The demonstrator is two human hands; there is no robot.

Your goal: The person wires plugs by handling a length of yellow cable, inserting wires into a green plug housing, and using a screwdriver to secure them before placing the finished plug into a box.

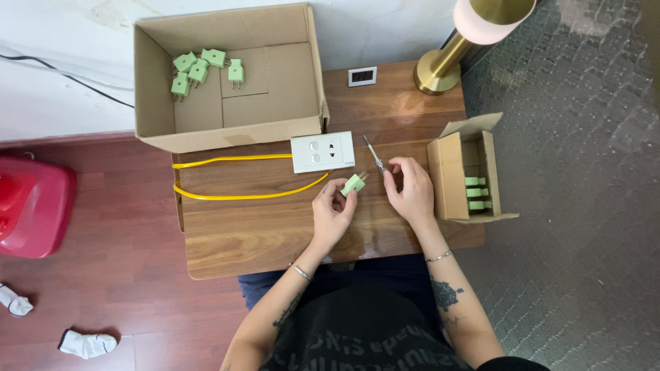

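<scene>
Holding the green plug (pixel 353 184) steady is what the step in hand seems to call for: the plug is pinched in the fingertips of the left hand (pixel 333 209), prongs pointing toward two o'clock, and it is judged best kept low over the wooden table (pixel 227 233) so that the tool tip can be met squarely. At nine o'clock from that hand, a yellow cable (pixel 234 196) is looped across the table and is run up to a white socket strip (pixel 322 152), which lies just at eleven o'clock of the plug. Above it, at twelve o'clock, a large open cardboard box (pixel 302 89) is seen, with several loose green plugs (pixel 199 70) gathered in its far left corner. The plug itself is small, pale mint green and blocky, with short metal prongs at one end; whether any screw shows on it cannot be told. Just right of it, a slim screwdriver (pixel 375 156) is held in the right hand (pixel 411 192), whose fingers are closed on the lower end of the tool, the shaft slanting toward eleven o'clock. A light, straight grip is judged wise, so that slipping off the small part is avoided. At three o'clock, a smaller cardboard box (pixel 447 178) is stood open, with more green plugs lined inside.
</scene>
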